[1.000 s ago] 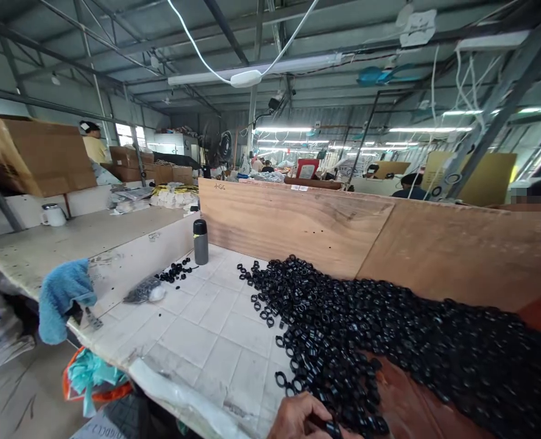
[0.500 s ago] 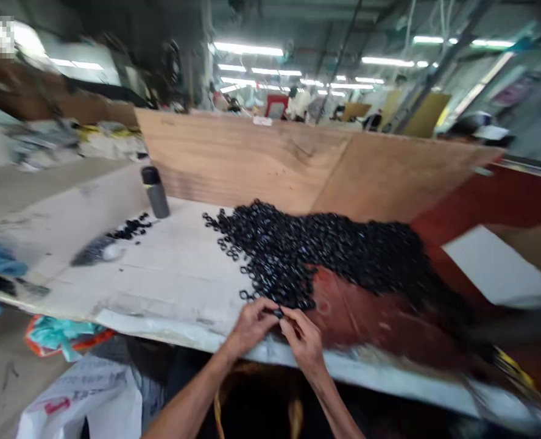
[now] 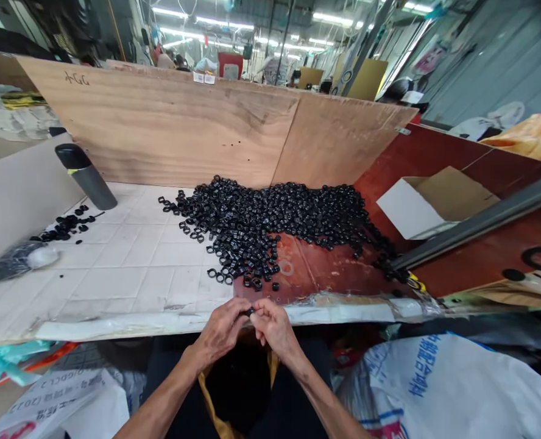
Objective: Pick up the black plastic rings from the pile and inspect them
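Observation:
At the front edge of the bench, my left hand (image 3: 225,324) and my right hand (image 3: 273,326) meet with their fingertips pinched together. Between them is a small black ring (image 3: 249,311), mostly covered by the fingers. Just beyond my hands spreads a large pile of black plastic rings (image 3: 243,228), lying partly on pale card and partly on a red-brown board. Below my hands, between my legs, an open yellow-rimmed bag (image 3: 209,390) has a dark inside.
A dark grey bottle (image 3: 86,177) stands at the back left. Nearby are small black pieces (image 3: 67,225) and a clear bag (image 3: 12,262). A wooden board (image 3: 174,128) walls the back. An open carton (image 3: 412,207) and a metal bar (image 3: 476,222) are at the right; white sacks (image 3: 453,390) lie below.
The view has turned right and sharpened. My hands have drawn back from the edge of the pile toward my body, over the bench's front edge, still pinched together.

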Action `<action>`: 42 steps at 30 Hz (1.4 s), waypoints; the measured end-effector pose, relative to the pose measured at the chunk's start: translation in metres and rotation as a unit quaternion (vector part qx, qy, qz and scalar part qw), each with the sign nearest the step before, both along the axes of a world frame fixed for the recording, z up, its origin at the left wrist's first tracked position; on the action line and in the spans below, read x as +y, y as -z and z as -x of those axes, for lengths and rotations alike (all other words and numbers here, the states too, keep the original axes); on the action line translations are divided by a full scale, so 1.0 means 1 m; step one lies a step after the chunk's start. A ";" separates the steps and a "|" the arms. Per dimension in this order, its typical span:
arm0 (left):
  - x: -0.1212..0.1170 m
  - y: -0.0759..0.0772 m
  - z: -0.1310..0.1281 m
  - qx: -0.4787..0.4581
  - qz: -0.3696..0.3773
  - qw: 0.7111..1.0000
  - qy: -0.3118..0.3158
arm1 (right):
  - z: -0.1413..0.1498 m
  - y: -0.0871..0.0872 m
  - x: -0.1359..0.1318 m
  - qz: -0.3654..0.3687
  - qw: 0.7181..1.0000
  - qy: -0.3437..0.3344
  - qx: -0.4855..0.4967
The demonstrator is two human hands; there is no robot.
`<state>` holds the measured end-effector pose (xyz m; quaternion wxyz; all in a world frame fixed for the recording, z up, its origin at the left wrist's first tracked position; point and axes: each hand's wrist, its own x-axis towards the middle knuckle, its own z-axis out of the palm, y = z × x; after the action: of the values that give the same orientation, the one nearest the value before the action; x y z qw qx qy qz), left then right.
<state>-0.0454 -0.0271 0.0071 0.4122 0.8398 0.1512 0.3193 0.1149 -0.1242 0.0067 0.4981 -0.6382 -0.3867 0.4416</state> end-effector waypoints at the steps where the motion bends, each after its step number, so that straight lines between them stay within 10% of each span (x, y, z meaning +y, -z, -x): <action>1: -0.004 -0.003 0.004 0.021 -0.011 1.000 0.014 | -0.003 0.000 -0.006 0.009 1.000 -0.009 -0.022; 7: 0.003 -0.013 -0.008 0.115 -0.005 0.987 -0.116 | -0.043 0.006 0.001 -0.078 0.921 0.166 -0.345; 13: 0.024 0.004 -0.058 0.124 -0.057 0.975 -0.178 | -0.061 0.022 0.028 -0.104 0.898 0.112 -0.413; 20: 0.028 0.003 -0.066 0.137 -0.097 0.974 -0.153 | -0.057 0.017 0.026 -0.149 0.947 0.106 -0.263; 30: 0.027 -0.001 -0.052 -0.026 0.092 0.991 -0.097 | -0.037 0.010 0.037 -0.127 0.986 0.083 0.062; 42: 0.030 0.008 -0.052 -0.071 -0.015 0.993 -0.090 | -0.036 0.010 0.038 -0.119 0.986 0.091 0.075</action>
<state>0.0069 0.0031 -0.0011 0.3791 0.8040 0.1915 0.4162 0.1509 -0.0858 -0.0032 0.6358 -0.5722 -0.3386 0.3920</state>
